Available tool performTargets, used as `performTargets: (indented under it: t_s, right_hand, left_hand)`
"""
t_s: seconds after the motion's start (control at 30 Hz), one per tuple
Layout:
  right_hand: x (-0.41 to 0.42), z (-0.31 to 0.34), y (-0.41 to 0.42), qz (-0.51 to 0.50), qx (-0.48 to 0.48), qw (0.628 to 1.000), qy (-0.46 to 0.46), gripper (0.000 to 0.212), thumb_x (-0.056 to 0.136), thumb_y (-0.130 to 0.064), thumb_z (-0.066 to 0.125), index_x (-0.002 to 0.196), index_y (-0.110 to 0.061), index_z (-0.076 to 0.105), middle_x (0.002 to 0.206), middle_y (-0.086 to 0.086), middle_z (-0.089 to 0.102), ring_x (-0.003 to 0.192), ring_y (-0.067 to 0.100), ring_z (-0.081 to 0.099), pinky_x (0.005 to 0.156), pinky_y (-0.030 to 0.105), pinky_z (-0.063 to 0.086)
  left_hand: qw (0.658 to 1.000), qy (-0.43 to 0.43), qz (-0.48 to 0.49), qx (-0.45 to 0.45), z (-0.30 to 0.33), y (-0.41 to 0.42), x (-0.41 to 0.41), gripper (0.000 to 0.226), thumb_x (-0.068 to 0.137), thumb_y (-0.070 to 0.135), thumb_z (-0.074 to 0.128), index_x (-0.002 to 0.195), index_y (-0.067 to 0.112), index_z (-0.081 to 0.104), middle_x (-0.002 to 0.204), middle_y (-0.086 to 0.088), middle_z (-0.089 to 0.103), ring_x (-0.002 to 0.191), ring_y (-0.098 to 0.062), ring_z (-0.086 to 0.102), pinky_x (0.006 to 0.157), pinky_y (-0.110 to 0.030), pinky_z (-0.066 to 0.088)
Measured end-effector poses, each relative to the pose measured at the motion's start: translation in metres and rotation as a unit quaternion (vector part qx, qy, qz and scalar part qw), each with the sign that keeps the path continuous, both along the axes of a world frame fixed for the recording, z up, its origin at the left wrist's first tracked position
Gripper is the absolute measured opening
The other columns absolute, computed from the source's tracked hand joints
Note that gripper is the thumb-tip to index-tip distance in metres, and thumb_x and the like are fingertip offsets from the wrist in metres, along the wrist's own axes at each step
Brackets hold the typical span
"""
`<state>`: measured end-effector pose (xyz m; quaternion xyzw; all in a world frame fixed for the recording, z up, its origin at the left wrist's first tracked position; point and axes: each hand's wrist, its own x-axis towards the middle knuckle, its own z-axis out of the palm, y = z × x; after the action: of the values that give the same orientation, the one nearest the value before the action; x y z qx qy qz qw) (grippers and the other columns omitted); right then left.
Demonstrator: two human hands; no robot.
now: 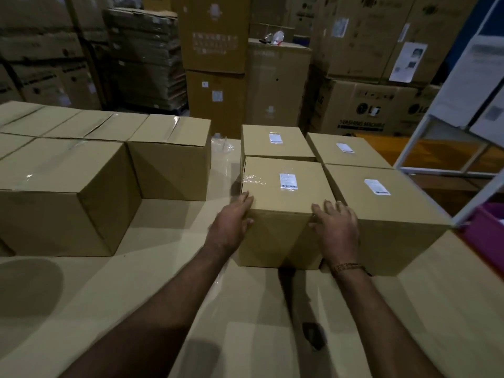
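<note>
Both forearms reach forward over the flat cardboard surface (163, 282). Left hand (231, 225) and right hand (338, 230) lie open, fingers straight, pressed against the near top corners of a labelled cardboard box (286, 192), gripping nothing. It stands on that surface, touching a like box (381, 211) on its right and another (275, 141) behind. Larger taped boxes (68, 192) stand well apart, left.

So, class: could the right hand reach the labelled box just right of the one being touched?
Probably yes: the right hand lies right beside the neighbouring box, whose top and front nothing covers.
</note>
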<state>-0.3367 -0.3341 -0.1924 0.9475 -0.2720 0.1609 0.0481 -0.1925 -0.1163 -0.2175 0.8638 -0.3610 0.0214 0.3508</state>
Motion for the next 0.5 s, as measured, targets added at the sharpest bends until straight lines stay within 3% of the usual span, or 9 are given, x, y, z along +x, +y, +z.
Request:
performTargets:
  t_s: [0.1, 0.2, 0.33, 0.5]
  right_hand:
    - [-0.002, -0.001, -0.003, 0.021, 0.013, 0.999, -0.023, 0.044, 0.094, -0.035, 0.075, 0.137, -0.026, 0.068, 0.142, 0.006, 0.065, 0.136, 0.038, 0.053, 0.108, 0.045, 0.043]
    - [-0.004, -0.009, 0.001, 0.055, 0.108, 0.989, -0.088, 0.042, 0.095, -0.017, 0.075, 0.137, -0.015, 0.069, 0.146, 0.008, 0.061, 0.142, 0.036, 0.045, 0.113, 0.02, 0.037]
    - [-0.007, -0.02, 0.018, 0.115, 0.13, 0.975, -0.142, 0.031, 0.087, -0.005, 0.081, 0.118, -0.012, 0.08, 0.136, 0.017, 0.066, 0.134, 0.045, 0.05, 0.107, 0.022, 0.032]
    - [-0.015, -0.017, 0.062, 0.144, 0.108, 0.974, -0.137, 0.034, 0.085, -0.015, 0.086, 0.118, -0.018, 0.081, 0.132, 0.007, 0.069, 0.127, 0.036, 0.05, 0.101, 0.027, 0.035]
  left_hand:
    - [0.999, 0.016, 0.006, -0.033, -0.001, 0.0, -0.002, 0.067, 0.096, 0.004, 0.068, 0.157, 0.012, 0.043, 0.166, -0.001, 0.036, 0.152, -0.021, 0.037, 0.125, -0.035, 0.03]
    - [0.998, 0.025, 0.017, -0.055, -0.007, 0.009, -0.006, 0.067, 0.095, 0.002, 0.068, 0.157, 0.013, 0.044, 0.166, 0.0, 0.037, 0.152, -0.021, 0.037, 0.126, -0.04, 0.03]
    - [0.997, 0.023, 0.04, -0.065, -0.008, 0.042, -0.018, 0.067, 0.097, 0.005, 0.067, 0.158, 0.015, 0.042, 0.166, 0.003, 0.037, 0.153, -0.017, 0.034, 0.126, -0.041, 0.03]
    - [0.996, 0.028, 0.055, -0.057, -0.007, 0.102, -0.027, 0.068, 0.095, 0.006, 0.071, 0.157, 0.017, 0.045, 0.165, 0.005, 0.038, 0.152, -0.017, 0.037, 0.125, -0.045, 0.033]
